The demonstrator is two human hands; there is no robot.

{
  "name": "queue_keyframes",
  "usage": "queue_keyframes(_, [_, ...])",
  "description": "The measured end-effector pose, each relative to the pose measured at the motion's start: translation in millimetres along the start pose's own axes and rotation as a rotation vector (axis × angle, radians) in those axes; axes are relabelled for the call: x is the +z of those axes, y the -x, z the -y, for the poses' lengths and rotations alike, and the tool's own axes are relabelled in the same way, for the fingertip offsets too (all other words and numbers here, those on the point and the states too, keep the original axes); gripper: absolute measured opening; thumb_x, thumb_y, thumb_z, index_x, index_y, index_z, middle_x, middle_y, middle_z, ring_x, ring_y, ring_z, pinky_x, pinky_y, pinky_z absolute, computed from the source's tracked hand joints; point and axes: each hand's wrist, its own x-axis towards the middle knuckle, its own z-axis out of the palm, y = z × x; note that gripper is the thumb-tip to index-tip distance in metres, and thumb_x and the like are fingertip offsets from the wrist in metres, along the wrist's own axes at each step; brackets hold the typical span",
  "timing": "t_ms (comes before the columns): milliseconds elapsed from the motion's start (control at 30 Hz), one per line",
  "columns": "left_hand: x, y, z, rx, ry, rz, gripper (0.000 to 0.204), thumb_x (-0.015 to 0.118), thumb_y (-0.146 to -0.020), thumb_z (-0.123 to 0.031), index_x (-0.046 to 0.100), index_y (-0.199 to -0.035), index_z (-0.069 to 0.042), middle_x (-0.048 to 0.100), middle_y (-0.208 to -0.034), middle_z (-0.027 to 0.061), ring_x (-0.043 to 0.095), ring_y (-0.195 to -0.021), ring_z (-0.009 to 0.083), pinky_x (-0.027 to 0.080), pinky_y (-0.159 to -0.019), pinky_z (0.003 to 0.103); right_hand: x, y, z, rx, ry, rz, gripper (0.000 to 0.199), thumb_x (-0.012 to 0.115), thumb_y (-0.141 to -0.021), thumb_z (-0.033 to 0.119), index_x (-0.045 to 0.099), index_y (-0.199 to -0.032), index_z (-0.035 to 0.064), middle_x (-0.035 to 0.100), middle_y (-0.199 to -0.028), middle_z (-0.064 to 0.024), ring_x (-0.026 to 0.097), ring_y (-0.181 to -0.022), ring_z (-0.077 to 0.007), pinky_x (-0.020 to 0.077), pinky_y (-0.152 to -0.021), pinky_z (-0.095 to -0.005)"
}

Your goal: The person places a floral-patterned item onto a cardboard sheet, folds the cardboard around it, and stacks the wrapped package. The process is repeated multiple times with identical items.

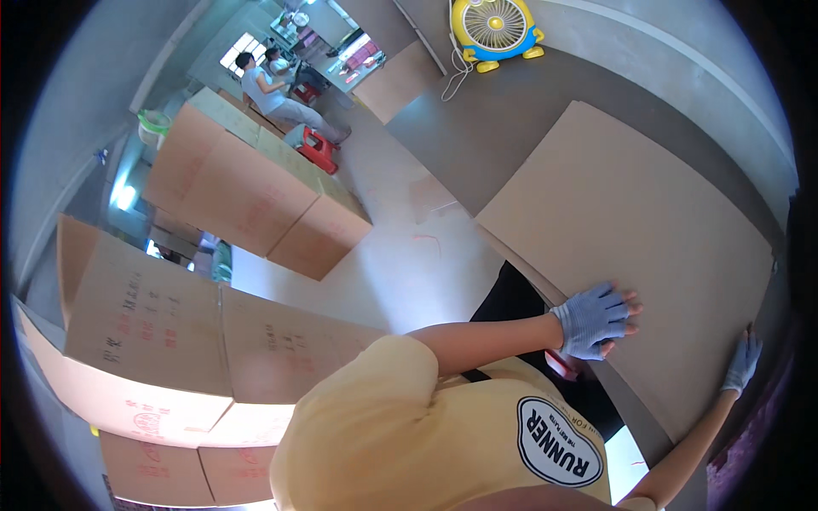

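Seemingly to steady the cardboard sheet (630, 213) on the table (477, 128), the left hand (591, 322) rests flat, fingers slightly apart. At the sheet's edge, whether the right hand's (744, 361) fingers clamp, I cannot tell.

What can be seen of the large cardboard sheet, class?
The cardboard sheet is plain brown and roughly four-sided, with no print showing on its upper face. It lies flat on a grey-brown table, near the table's edge. The gloved left hand rests on it; the gloved right hand is at its right edge, contact unclear.
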Motion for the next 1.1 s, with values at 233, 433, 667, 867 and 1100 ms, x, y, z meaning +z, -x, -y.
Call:
queue_keyframes(233, [13,-20,-11,0.04,-0.035,0.017,0.045,0.062,-0.078,-0.036,0.057,-0.118,-0.017,0.042,-0.141,0.0118,0.031,-0.135,0.0341,0.024,-0.108,0.057,10,10,39,0.057,-0.245,-0.249,0.048,0.056,-0.094,0.024,0.046,-0.135,-0.0005,0.043,-0.138,-0.0199,0.043,-0.128,-0.0271,0.0394,-0.103,-0.0343])
queue_keyframes(433, [18,-19,-17,0.037,-0.007,0.054,0.045,0.066,-0.077,-0.026,0.056,-0.12,-0.016,0.042,-0.142,0.0118,0.032,-0.135,0.0343,0.027,-0.107,0.055,-14,21,80,0.184,0.016,0.012,0.044,0.056,-0.094,0.023,0.05,-0.129,-0.0032,0.054,-0.127,-0.0193,0.054,-0.116,-0.0272,0.0421,-0.099,-0.0342])
queue_keyframes(667, [14,-24,-17,0.061,-0.036,0.062,0.045,0.066,-0.078,-0.024,0.054,-0.121,-0.016,0.043,-0.141,0.009,0.035,-0.135,0.0308,0.028,-0.108,0.053,-21,28,79,0.169,-0.118,0.018,0.042,0.056,-0.093,0.023,0.052,-0.125,-0.0041,0.055,-0.126,-0.0187,0.054,-0.113,-0.0284,0.0426,-0.098,-0.0347])
queue_keyframes(867, [47,5,-17,0.069,-0.164,-0.089,0.055,0.072,-0.073,-0.025,0.052,-0.124,-0.015,0.045,-0.142,0.0092,0.041,-0.132,0.0315,0.034,-0.108,0.043,-21,29,69,0.201,-0.217,0.073,0.042,0.055,-0.093,0.02,0.052,-0.127,-0.0038,0.056,-0.123,-0.0206,0.054,-0.115,-0.0272,0.0407,-0.099,-0.0332])
queue_keyframes(1100, [25,6,-28,-0.052,0.075,0.033,0.083,0.084,-0.052,-0.018,0.049,-0.126,-0.011,0.049,-0.135,0.0142,0.047,-0.124,0.0344,0.038,-0.103,0.042,-14,32,44,0.154,-0.269,0.039,0.035,0.055,-0.09,0.019,0.057,-0.117,-0.003,0.062,-0.112,-0.015,0.057,-0.103,-0.0221,0.0416,-0.093,-0.0318])
